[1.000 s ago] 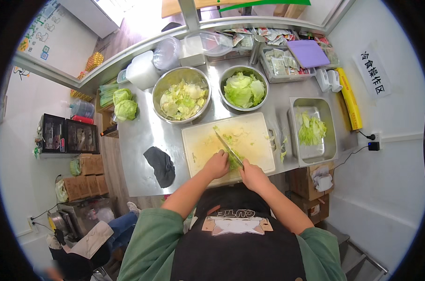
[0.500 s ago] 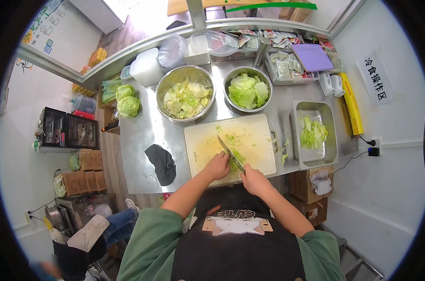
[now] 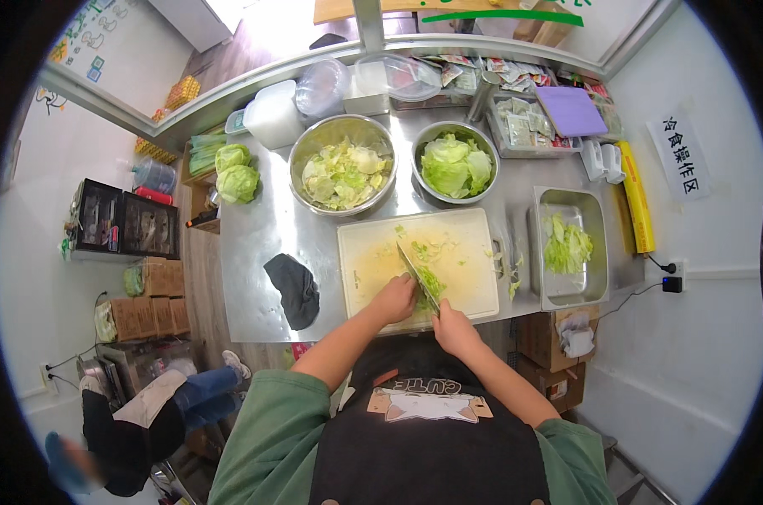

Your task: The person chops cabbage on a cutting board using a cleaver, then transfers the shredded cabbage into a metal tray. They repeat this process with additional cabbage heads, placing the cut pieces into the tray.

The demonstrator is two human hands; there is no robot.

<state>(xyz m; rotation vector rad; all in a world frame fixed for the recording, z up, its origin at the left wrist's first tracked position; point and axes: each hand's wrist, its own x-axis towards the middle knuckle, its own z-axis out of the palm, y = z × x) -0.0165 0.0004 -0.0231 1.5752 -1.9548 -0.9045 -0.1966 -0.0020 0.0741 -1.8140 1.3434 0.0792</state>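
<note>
My right hand grips the handle of a kitchen knife, its blade slanting away to the left across a cream cutting board. Beside the blade's left face, my left hand is closed with the fingers curled in; what lies under them is hidden. Shredded lettuce lies along the right side of the blade, and small scraps dot the board's stained middle. Behind the board stand a steel bowl of cut, paler leaves and a smaller steel bowl of large lettuce leaves.
Right of the board sits a steel pan with lettuce strips. A dark cloth lies at left, with lettuce heads beyond. Tubs of sachets line the back. Another person is at lower left.
The whole view has shifted slightly. My hands and the knife keep nearly the same place over the board. The person at lower left has changed posture a little.
</note>
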